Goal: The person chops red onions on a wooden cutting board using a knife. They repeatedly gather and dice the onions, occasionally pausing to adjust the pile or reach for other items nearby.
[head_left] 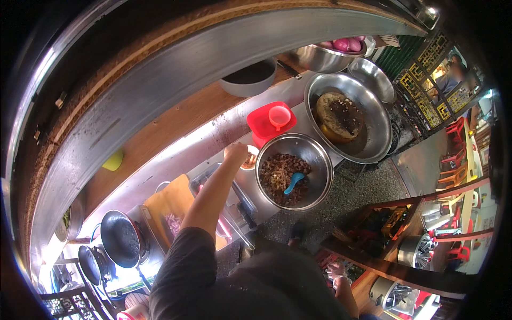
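My bare left hand point(237, 153) reaches across a small bowl point(252, 158) with brownish food in it; its fingers are hidden, so whether they grip the rim or the food is unclear. Right beside it stands a large steel mixing bowl point(323, 188) holding chopped brown, meat-like food point(280, 176). A blue spoon point(294, 183) lies on that food. Down at the right, away from the bowls, my right hand point(337, 270) wears a clear plastic glove. Its fingers look loosely apart, with nothing visible in them.
A red container with a red cup point(279, 115) stands behind the small bowl. A wide steel basin point(380, 136) sits farther right. Chopped onion point(173, 224) lies on a cutting board point(168, 200); pans point(120, 240) stand left. A metal-edged shelf point(168, 68) overhangs the counter.
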Motion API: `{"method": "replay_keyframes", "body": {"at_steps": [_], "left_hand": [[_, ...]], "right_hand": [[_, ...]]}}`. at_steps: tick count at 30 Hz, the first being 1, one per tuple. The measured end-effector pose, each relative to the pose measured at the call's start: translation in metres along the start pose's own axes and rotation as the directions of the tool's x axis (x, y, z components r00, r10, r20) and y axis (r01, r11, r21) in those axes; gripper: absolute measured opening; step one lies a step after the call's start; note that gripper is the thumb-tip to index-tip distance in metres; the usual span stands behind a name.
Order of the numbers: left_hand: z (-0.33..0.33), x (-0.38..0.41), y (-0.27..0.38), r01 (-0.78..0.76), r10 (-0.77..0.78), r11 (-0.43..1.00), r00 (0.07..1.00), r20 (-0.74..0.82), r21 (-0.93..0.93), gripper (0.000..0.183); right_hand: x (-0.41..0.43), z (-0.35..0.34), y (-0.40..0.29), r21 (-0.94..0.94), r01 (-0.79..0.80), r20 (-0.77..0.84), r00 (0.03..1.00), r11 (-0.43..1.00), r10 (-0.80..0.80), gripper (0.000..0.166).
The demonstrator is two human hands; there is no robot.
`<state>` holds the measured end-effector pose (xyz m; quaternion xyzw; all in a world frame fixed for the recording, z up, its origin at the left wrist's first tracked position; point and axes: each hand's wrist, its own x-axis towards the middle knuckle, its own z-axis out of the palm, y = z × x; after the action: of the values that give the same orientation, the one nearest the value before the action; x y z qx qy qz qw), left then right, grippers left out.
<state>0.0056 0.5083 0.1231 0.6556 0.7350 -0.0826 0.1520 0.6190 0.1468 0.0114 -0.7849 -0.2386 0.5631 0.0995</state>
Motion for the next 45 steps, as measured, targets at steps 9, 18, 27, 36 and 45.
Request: {"method": "replay_keyframes", "body": {"at_steps": [9,18,27,36,45], "left_hand": [[0.044,-0.014,-0.001,0.077,-0.094,0.987,0.990,-0.110,-0.144,0.021],[0.090,-0.044,-0.038,0.044,-0.313,0.685,0.919,-0.240,-0.727,0.021],[0.073,-0.064,-0.052,0.034,-0.382,0.614,0.887,-0.260,-0.788,0.023],[0.050,-0.091,-0.070,-0.057,-0.359,0.624,0.865,-0.350,-0.779,0.021],[0.026,-0.086,-0.055,-0.004,-0.339,0.685,0.884,-0.323,-0.729,0.021]], "right_hand": [[0.020,-0.026,0.077,0.247,-0.208,0.164,0.972,0.946,0.171,0.032],[0.029,-0.039,0.053,0.193,-0.131,0.153,0.983,0.973,0.102,0.035],[0.038,-0.031,-0.033,-0.050,-0.006,0.054,0.998,0.999,0.009,0.031],[0.068,-0.028,-0.031,-0.058,-0.011,0.195,0.981,0.998,0.022,0.023],[0.092,-0.028,-0.050,-0.042,0.081,0.224,0.972,0.996,-0.069,0.023]]}}
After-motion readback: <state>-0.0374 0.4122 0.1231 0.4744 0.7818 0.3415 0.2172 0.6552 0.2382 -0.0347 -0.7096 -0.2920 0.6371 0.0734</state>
